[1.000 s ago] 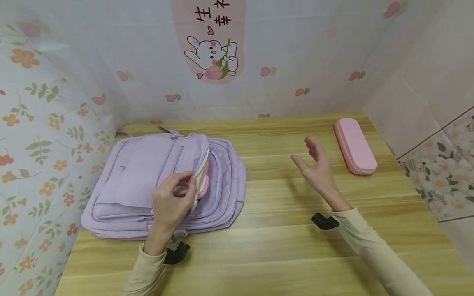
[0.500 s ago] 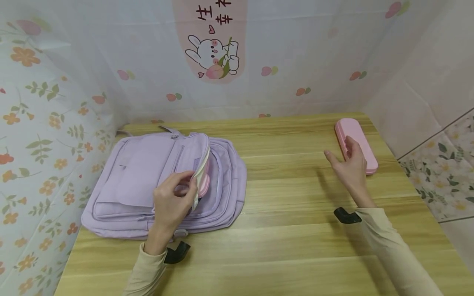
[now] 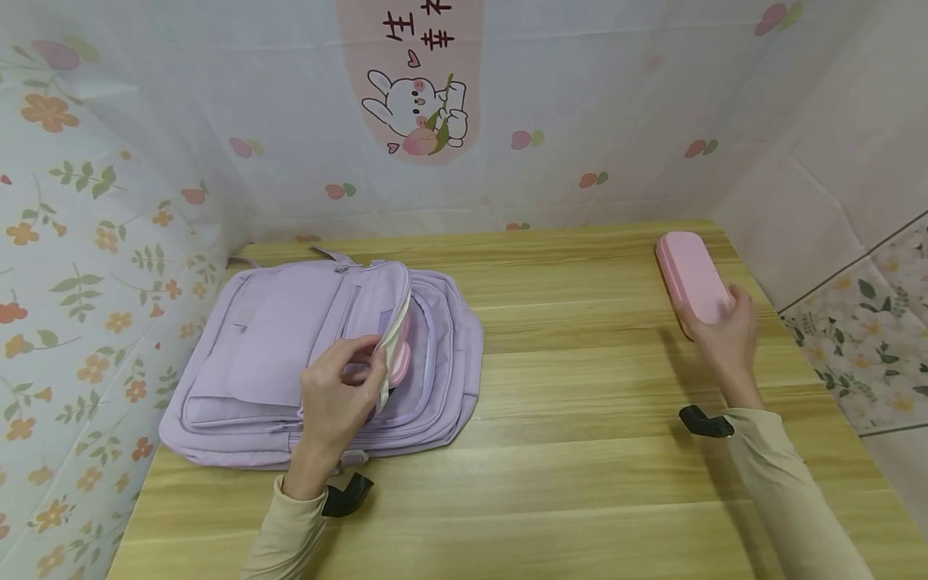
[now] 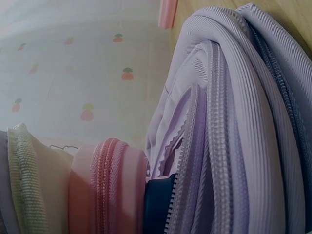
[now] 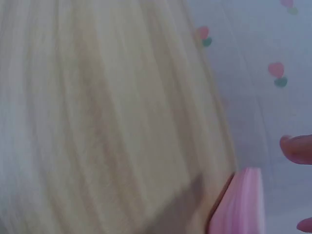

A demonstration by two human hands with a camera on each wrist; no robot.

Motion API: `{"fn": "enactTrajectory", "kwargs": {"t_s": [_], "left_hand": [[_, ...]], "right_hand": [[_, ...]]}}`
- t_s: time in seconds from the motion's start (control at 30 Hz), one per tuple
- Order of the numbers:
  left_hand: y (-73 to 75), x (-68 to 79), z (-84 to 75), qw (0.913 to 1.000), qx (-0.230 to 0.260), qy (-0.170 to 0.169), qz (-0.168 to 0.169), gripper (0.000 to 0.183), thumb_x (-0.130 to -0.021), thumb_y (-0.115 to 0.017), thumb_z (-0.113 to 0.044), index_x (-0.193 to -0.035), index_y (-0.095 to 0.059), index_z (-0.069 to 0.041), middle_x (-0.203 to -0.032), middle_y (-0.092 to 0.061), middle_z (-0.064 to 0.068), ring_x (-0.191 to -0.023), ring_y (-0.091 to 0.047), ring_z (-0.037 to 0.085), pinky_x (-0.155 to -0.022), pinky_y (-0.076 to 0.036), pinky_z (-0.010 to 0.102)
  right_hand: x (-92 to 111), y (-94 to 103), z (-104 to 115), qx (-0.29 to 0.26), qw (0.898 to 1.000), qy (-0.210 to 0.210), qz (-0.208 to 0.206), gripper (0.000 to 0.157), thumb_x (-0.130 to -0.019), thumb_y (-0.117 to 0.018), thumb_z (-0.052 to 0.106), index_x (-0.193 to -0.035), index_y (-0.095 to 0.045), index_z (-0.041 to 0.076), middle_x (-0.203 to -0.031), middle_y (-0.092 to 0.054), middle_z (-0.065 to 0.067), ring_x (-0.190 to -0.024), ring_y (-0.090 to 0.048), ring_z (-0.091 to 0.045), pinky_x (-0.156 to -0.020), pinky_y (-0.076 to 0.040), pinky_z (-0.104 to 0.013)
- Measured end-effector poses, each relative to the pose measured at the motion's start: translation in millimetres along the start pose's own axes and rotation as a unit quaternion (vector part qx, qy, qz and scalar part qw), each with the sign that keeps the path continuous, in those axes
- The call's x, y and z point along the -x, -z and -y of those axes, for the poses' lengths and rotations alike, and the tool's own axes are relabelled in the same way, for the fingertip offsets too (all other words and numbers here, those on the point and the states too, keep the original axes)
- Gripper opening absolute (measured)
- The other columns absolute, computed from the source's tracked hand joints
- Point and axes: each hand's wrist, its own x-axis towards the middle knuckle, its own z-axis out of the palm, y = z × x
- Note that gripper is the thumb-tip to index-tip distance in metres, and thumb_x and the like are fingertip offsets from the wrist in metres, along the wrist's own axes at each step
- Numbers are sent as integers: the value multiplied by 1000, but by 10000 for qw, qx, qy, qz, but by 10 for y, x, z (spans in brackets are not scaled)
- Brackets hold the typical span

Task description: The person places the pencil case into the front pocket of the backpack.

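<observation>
A lilac backpack (image 3: pixel 268 346) lies on the table at the left, its front pocket unzipped. My left hand (image 3: pixel 337 391) pinches the edge of the pocket flap (image 3: pixel 395 326) between thumb and fingers and holds it raised. Inside the pocket sits a pink zip case (image 4: pixel 109 190), beside a dark blue thing (image 4: pixel 158 204) mostly hidden. At the far right lies a pink pencil case (image 3: pixel 692 270). My right hand (image 3: pixel 725 346) is over its near end, thumb on one side and fingers on the other. In the right wrist view a fingertip (image 5: pixel 297 148) stands apart from the case.
The wooden table (image 3: pixel 551 451) runs between the backpack and the pencil case. Patterned cloth (image 3: pixel 580 105) hangs along the back, with floral cloth (image 3: pixel 94 322) on the left. A black wrist mount (image 3: pixel 706 421) sticks out at the right wrist.
My right hand has moved right across the table, from beside the pencil case to its near end. My left hand still holds the flap in the same place.
</observation>
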Motion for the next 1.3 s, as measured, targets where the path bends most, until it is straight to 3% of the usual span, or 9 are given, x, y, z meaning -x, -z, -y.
{"fn": "enactTrajectory", "kwargs": {"t_s": [0.47, 0.83, 0.97, 1.3], "left_hand": [[8, -1, -8, 10000, -42, -17, 51, 16, -84, -71, 1, -99, -76, 3, -86, -75, 13, -71, -70, 16, -61, -57, 8], [17, -4, -26, 10000, -81, 16, 53, 16, -84, -71, 1, -100, -75, 4, -86, -75, 14, -72, -70, 16, -61, -57, 9], [16, -5, -25, 10000, -82, -2, 48, 17, -84, -71, 1, -100, -75, 3, -86, -75, 14, -71, -70, 16, -61, -57, 9], [8, 0, -14, 10000, -45, -38, 43, 17, -83, -71, 3, -100, -75, 4, -86, -75, 14, -71, -70, 16, -61, -57, 9]], "right_hand": [[-62, -41, -301, 232, 9976, -622, 177, 101, -87, -75, 30, -159, -11, -2, -161, -21, -28, -147, -24, -45, -126, -23, -57], [-67, -49, -375, 422, 9968, -675, -79, 97, -82, -80, 29, -153, -24, -6, -155, -33, -30, -142, -31, -45, -119, -29, -59], [-63, -44, -400, 521, 9965, -626, -208, 88, -83, -79, 30, -149, -34, -8, -148, -43, -32, -135, -39, -47, -114, -33, -59], [-41, 9, -436, 571, 9958, -589, -414, 77, -86, -74, 36, -145, -48, -5, -143, -54, -30, -132, -47, -47, -115, -32, -57]]}}
